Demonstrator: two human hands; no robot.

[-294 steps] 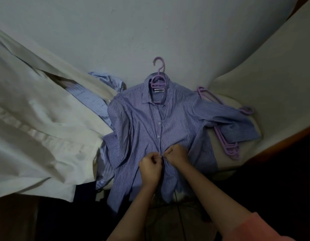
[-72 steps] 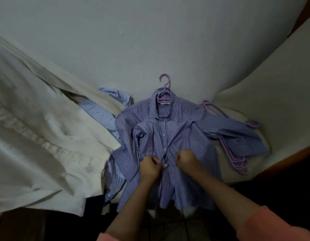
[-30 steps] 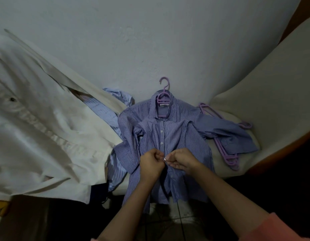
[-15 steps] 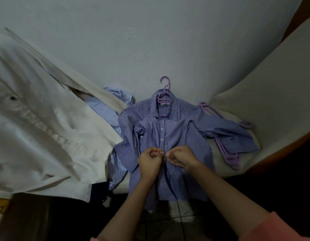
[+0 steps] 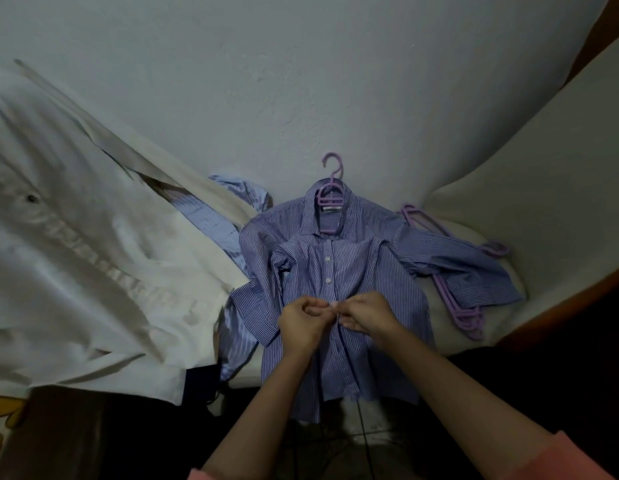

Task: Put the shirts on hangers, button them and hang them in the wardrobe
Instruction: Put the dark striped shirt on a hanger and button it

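A purple-and-white striped shirt (image 5: 367,271) lies flat on a pale cushioned seat, front up, with a lilac hanger (image 5: 330,183) inside its collar and the hook sticking out at the top. Its upper buttons look fastened. My left hand (image 5: 301,322) and my right hand (image 5: 367,313) meet at the front placket about halfway down. Both pinch the striped fabric edges at a small white button. The shirt's lower hem hangs over the seat's front edge.
Several spare lilac hangers (image 5: 464,306) lie to the right, partly under the shirt's sleeve. A light blue shirt (image 5: 211,220) lies at the left, partly under a large white cloth (image 5: 76,258). A pale wall (image 5: 301,81) is behind. The dark floor (image 5: 128,438) lies below.
Since half a second ago both hands have stayed at the same button on the placket with only small finger shifts. The shirt has not moved.
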